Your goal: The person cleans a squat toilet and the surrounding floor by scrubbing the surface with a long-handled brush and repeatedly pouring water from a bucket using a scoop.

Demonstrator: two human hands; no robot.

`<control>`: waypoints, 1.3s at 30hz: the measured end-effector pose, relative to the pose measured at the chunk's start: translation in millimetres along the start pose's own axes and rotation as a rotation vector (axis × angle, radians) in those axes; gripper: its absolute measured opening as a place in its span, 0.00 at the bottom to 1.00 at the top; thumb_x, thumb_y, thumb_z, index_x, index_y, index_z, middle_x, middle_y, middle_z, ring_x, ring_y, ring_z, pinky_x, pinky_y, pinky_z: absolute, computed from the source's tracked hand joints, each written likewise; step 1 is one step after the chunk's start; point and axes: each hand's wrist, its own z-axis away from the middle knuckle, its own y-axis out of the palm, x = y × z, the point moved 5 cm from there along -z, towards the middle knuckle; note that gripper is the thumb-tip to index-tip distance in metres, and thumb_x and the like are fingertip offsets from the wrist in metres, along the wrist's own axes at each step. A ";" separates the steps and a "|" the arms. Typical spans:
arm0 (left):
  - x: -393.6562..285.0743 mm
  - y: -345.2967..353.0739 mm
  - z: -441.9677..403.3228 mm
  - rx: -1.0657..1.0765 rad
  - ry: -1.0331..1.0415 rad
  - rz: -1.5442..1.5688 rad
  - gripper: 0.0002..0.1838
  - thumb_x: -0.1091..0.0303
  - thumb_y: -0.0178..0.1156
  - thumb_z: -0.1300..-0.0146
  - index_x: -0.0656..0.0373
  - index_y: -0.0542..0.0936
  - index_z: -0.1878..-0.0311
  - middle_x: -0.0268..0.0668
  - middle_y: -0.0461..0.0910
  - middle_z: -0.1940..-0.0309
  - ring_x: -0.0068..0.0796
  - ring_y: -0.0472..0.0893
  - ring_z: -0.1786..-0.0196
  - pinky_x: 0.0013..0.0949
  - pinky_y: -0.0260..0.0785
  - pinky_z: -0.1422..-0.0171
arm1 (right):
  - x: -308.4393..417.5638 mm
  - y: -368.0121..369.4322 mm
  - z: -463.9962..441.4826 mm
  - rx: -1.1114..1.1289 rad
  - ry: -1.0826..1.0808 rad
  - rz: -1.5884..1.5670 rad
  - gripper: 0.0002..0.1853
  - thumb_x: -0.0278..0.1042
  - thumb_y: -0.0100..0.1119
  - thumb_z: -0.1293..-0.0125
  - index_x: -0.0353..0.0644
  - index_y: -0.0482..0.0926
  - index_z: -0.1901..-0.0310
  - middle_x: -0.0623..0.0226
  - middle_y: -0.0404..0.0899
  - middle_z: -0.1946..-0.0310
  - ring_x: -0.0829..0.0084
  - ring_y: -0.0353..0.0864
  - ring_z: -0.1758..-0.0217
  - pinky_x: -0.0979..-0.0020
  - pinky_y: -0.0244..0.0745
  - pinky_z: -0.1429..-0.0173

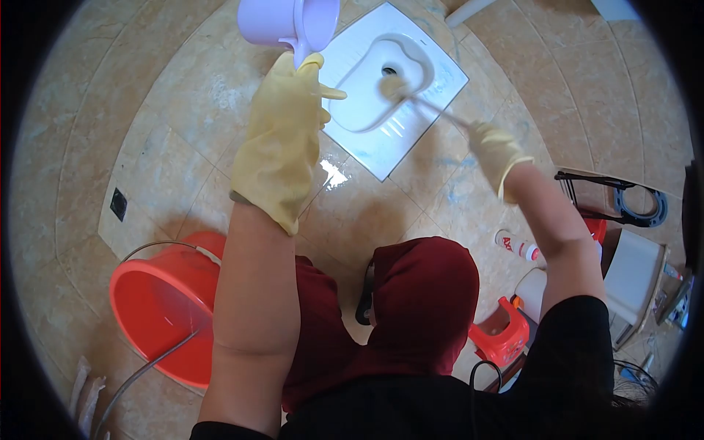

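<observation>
My left hand, in a pale yellow rubber glove, grips the handle of a lilac plastic dipper above the tiled floor. The dipper is partly cut off by the top edge of the view. My right hand, gloved the same way, is closed around the handle of a toilet brush. Blurred by motion, the brush head lies in the bowl beside the dark drain hole of a white squat toilet. Whether the bristles touch the bowl, I cannot tell.
A red bucket with a grey hose in it stands at left. On the right are a white bottle, a small red plastic stool and a pale bin-like container. Wet patches shine on the floor tiles.
</observation>
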 end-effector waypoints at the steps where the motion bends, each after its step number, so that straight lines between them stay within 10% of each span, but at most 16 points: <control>1: 6.2 -0.4 -4.1 0.000 0.017 -0.018 0.16 0.55 0.53 0.30 0.60 0.76 0.55 0.37 0.84 0.69 0.19 0.65 0.76 0.27 0.60 0.71 | 17.0 7.0 6.4 -0.014 -0.134 0.023 0.15 0.35 0.45 0.24 0.46 0.82 0.47 0.55 0.86 0.55 0.54 0.86 0.52 0.57 0.81 0.49; 5: 3.4 1.9 0.1 0.025 0.063 0.011 0.17 0.54 0.53 0.31 0.60 0.76 0.54 0.37 0.85 0.69 0.19 0.67 0.75 0.27 0.61 0.68 | 36.6 -3.9 11.6 0.261 0.038 -0.027 0.16 0.35 0.44 0.24 0.47 0.82 0.47 0.55 0.86 0.55 0.55 0.86 0.51 0.59 0.81 0.49; 12: -3.5 5.0 3.4 0.015 0.012 -0.025 0.18 0.53 0.53 0.32 0.60 0.77 0.53 0.37 0.85 0.69 0.20 0.67 0.75 0.28 0.62 0.67 | -27.8 -34.5 -46.6 0.086 0.229 0.108 0.18 0.32 0.43 0.26 0.47 0.83 0.45 0.56 0.86 0.52 0.59 0.86 0.48 0.62 0.81 0.48; 13: -0.7 6.9 3.0 0.040 -0.016 0.009 0.18 0.53 0.53 0.32 0.60 0.76 0.53 0.37 0.85 0.69 0.20 0.67 0.75 0.29 0.63 0.68 | 1.6 -40.6 -43.4 0.136 0.179 0.193 0.19 0.34 0.63 0.45 0.44 0.85 0.50 0.58 0.86 0.52 0.61 0.87 0.46 0.64 0.82 0.45; 15: 3.6 5.5 5.7 0.057 -0.055 0.038 0.18 0.53 0.53 0.32 0.60 0.76 0.53 0.36 0.86 0.69 0.21 0.67 0.75 0.29 0.63 0.68 | 55.7 -70.3 -33.4 0.293 -0.027 0.487 0.20 0.33 0.79 0.54 0.40 0.88 0.56 0.58 0.87 0.53 0.62 0.87 0.46 0.63 0.84 0.48; 20: -4.1 -2.0 8.3 0.014 0.008 0.050 0.17 0.55 0.54 0.32 0.60 0.76 0.54 0.37 0.84 0.71 0.19 0.65 0.77 0.28 0.60 0.71 | 38.0 -59.8 -16.4 0.136 -0.108 0.099 0.10 0.25 0.63 0.37 0.39 0.86 0.54 0.52 0.86 0.56 0.54 0.87 0.51 0.58 0.84 0.54; 25: 0.5 -6.5 -0.5 0.019 0.008 0.050 0.16 0.55 0.54 0.32 0.59 0.76 0.57 0.36 0.83 0.72 0.19 0.65 0.77 0.28 0.60 0.70 | 43.8 -49.7 13.3 0.257 -0.118 0.119 0.18 0.40 0.42 0.21 0.45 0.82 0.45 0.56 0.87 0.56 0.52 0.87 0.52 0.55 0.82 0.52; 31: -10.6 -14.6 13.1 0.006 -0.012 0.057 0.16 0.54 0.54 0.31 0.59 0.75 0.56 0.38 0.85 0.71 0.18 0.65 0.76 0.28 0.60 0.71 | -7.6 -67.0 -42.6 0.082 0.414 0.021 0.17 0.32 0.48 0.26 0.44 0.84 0.43 0.56 0.85 0.46 0.56 0.86 0.43 0.60 0.82 0.44; 39: 4.6 -16.9 13.1 0.024 -0.078 0.083 0.18 0.54 0.55 0.32 0.59 0.77 0.51 0.35 0.86 0.72 0.20 0.67 0.77 0.27 0.62 0.70 | 19.3 56.4 -84.0 0.024 0.431 -0.310 0.19 0.39 0.46 0.25 0.47 0.84 0.43 0.51 0.84 0.45 0.55 0.85 0.42 0.57 0.79 0.39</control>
